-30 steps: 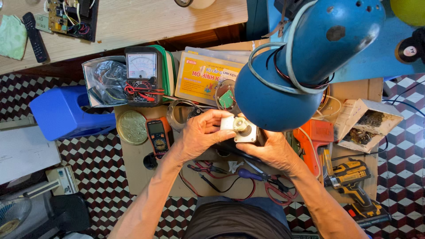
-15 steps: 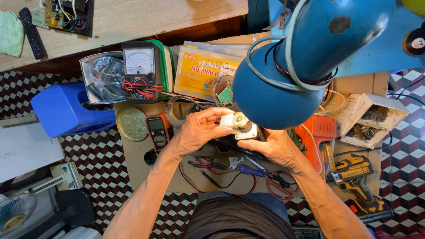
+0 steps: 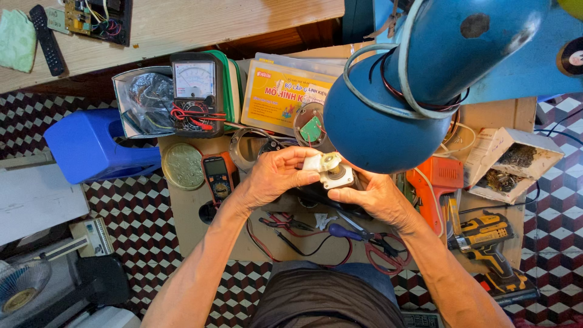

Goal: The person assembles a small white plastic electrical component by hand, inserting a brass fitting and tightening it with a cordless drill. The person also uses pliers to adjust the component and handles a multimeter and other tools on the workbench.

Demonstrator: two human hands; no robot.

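The small white motor unit (image 3: 331,170) sits mid-bench under the blue lamp (image 3: 388,115), where I see my left hand (image 3: 276,176) and right hand (image 3: 373,194) pinching it, screwdriver (image 3: 349,232) lying untouched nearer me.

Low cardboard-topped bench (image 3: 194,225), orange multimeter (image 3: 218,176), scissors (image 3: 376,249), drill (image 3: 492,243)

A blue lamp shade (image 3: 395,115) hung over the bench; an analogue meter (image 3: 194,91), orange digital meter (image 3: 218,176), yellow drill (image 3: 492,243) and blue stool (image 3: 91,146) lay around
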